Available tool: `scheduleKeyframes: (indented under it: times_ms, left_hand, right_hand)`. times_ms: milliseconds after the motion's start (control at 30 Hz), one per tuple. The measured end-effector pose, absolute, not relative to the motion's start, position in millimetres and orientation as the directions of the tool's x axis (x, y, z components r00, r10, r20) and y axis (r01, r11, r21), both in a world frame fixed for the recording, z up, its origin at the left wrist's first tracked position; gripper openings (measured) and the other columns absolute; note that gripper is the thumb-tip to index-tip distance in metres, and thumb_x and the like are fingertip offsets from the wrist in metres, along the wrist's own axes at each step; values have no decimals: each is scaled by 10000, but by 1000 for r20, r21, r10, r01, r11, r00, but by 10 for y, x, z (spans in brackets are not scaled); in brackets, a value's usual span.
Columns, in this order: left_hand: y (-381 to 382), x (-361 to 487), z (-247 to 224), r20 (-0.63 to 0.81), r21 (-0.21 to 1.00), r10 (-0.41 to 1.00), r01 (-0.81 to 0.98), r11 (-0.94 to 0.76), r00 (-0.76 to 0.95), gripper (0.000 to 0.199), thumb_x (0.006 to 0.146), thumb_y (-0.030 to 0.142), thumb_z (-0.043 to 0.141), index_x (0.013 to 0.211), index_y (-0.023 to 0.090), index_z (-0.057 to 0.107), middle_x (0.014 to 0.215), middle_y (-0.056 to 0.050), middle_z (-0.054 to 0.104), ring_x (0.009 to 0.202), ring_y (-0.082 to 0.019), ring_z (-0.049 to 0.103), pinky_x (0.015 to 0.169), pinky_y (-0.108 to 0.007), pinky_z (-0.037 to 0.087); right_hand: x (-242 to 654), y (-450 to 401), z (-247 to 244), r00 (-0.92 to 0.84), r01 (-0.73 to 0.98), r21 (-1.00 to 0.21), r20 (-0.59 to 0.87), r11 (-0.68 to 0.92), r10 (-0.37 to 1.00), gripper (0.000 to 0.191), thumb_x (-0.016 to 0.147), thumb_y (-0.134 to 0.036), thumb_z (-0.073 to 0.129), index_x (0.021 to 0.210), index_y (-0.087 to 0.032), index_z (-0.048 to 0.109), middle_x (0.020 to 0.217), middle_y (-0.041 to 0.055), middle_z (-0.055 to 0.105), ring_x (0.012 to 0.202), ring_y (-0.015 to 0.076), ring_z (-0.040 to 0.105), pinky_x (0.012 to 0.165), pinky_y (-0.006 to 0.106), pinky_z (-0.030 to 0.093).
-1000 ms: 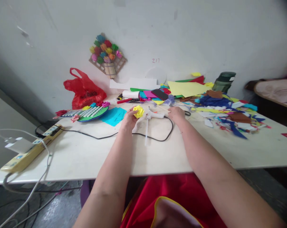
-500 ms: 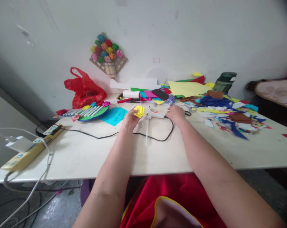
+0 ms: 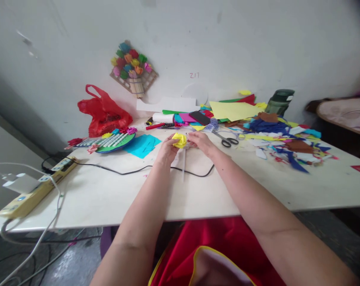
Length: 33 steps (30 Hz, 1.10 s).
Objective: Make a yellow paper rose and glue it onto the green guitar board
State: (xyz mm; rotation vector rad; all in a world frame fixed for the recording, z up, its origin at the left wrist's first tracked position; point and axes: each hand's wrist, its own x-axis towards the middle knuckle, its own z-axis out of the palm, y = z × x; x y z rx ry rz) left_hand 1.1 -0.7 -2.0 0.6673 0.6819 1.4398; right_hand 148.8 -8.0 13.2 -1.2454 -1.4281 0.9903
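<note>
- My left hand (image 3: pixel 167 150) has the yellow paper flower (image 3: pixel 179 140) held in its fingertips, up over the middle of the table (image 3: pixel 198 198), so the fingers are closed in on it, not spread.
- My right hand (image 3: pixel 201 142) is right beside the flower, fingers bunched fairly narrow and pointing at it. Can't tell if they're pinching anything or actually touching the petals, sorry, too small to see.
- Pale stick (image 3: pixel 183 165) pokes out toward me just below my hands; whatever it joins up with is mostly hidden by them.
- Black cord (image 3: pixel 126 173) snakes across the tabletop, from the power strip (image 3: pixel 33 194) over on the left and behind my left forearm. White charger (image 3: pixel 21 183) is plugged in there too.
- Scissors (image 3: pixel 226 141) are lying just past my right hand, near the big messy pile of colored scraps (image 3: pixel 299 147).
- Blue paper (image 3: pixel 142 146) is flat to the left of my left hand, next to the round green piece (image 3: pixel 117 143) with white rolls on it. Red plastic bag (image 3: pixel 108 115) sits behind that.
- Back by the wall: dark phone (image 3: pixel 200 118), pale yellow sheet (image 3: pixel 233 111) and a green bottle (image 3: pixel 279 102) standing behind the scraps.
</note>
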Motion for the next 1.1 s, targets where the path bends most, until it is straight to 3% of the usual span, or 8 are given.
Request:
scheduleKeyframes:
  times_ms: [267, 533, 767, 933, 1100]
  left_hand:
    - [-18, 43, -54, 0, 808, 999, -589, 24, 40, 351, 558, 6, 618, 877, 153, 612, 806, -15, 658, 721, -118, 614, 713, -235, 466]
    - [-81, 102, -46, 37, 852, 996, -523, 11, 81, 334, 545, 37, 650, 861, 143, 620, 770, -16, 656, 698, -120, 609, 692, -241, 463]
    - [-66, 110, -30, -2, 894, 999, -448, 22, 46, 262, 649, 194, 611, 901, 135, 578, 758, -40, 639, 680, -145, 611, 666, -268, 471]
    - [-68, 134, 30, -105, 867, 994, -489, 98, 13, 244, 712, 220, 524, 942, 142, 546, 702, -48, 628, 643, -152, 606, 660, -269, 481]
    - [-89, 126, 77, -139, 875, 990, -467, 128, 11, 293, 744, 228, 488, 1017, 133, 534, 711, -72, 626, 663, -183, 631, 693, -312, 511]
  right_hand:
    - [1408, -71, 88, -35, 56, -991, 123, 125, 992, 417, 601, -220, 666, 1013, -161, 636, 888, 30, 634, 782, 161, 605, 645, 270, 491]
    - [1394, 42, -21, 20, 86, -981, 179, 177, 984, 424, 562, -151, 650, 985, -163, 658, 851, 27, 647, 816, 189, 613, 796, 378, 513]
    - [1430, 116, -76, 30, 131, -977, 176, 171, 984, 445, 551, -144, 651, 995, -165, 659, 866, 30, 664, 869, 204, 627, 843, 409, 509]
    - [1438, 122, -67, 66, 145, -977, 167, 156, 984, 439, 548, -137, 642, 984, -174, 665, 880, 23, 659, 864, 197, 627, 840, 392, 509]
    - [1438, 38, 13, 62, 60, -992, 118, 114, 991, 421, 551, -145, 632, 970, -167, 649, 874, 27, 645, 782, 177, 607, 734, 343, 513]
